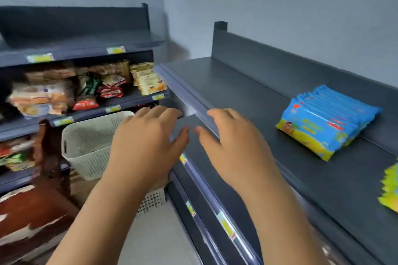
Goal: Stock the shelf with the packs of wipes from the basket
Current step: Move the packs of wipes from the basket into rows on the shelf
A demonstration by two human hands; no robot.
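Two bare hands reach forward at the middle of the view, palms down, and neither has hold of anything. The left hand (pixel 146 135) hovers with its fingers loosely spread and slightly bent, toward 9 o'clock from centre, over the right rim of a cream lattice basket (pixel 86 163) that stands low on the floor at 8 o'clock. The right hand (pixel 232 142) sits just beside it toward 3 o'clock, fingers relaxed and a little curled, above the front lip of the dark grey shelf (pixel 247 97); the two thumbs point at each other, close but apart. On that shelf, at 3 o'clock, a row of blue packs of wipes (pixel 323 122) leans together on edge, tilted back toward the shelf's rear panel. More packs, yellow-green (pixel 391 189), are cut off by the frame at 4 o'clock on the same shelf. Yellow price labels (pixel 226 225) run along the shelf edges toward 5 o'clock. At 10 o'clock a second rack (pixel 129 101) carries biscuit and snack packets (pixel 43 97), blurred. Part of a white perforated container (pixel 151 200) shows under the left wrist at 7 o'clock, on the pale floor (pixel 155 232).
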